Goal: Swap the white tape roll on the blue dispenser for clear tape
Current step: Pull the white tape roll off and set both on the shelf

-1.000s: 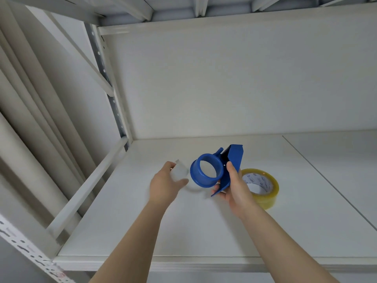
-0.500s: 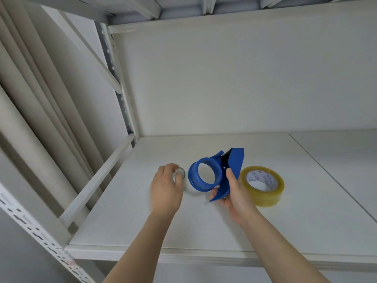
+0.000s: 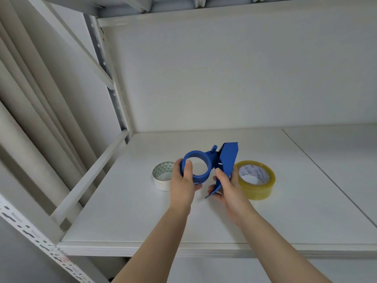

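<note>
Blue plastic tape dispenser held above the white laminate shelf board, its round ribbed hub bare and open through the middle, flat wedge-shaped handle plate rising to the right. Left hand curled round the left rim of the hub, thumb pressed on the front edge, fingers wrapped behind. Right hand closed on the lower handle plate, thumb laid along its face, remaining fingers tucked beneath.

White tape roll standing flat on the shelf just left of the left hand, smooth white outer wall, core printed inside with a green triangle pattern. Clear tape roll lying flat just right of the right hand, glossy yellowish-transparent band round a white printed cardboard core. Matte white metal shelving frame with slotted uprights at left
</note>
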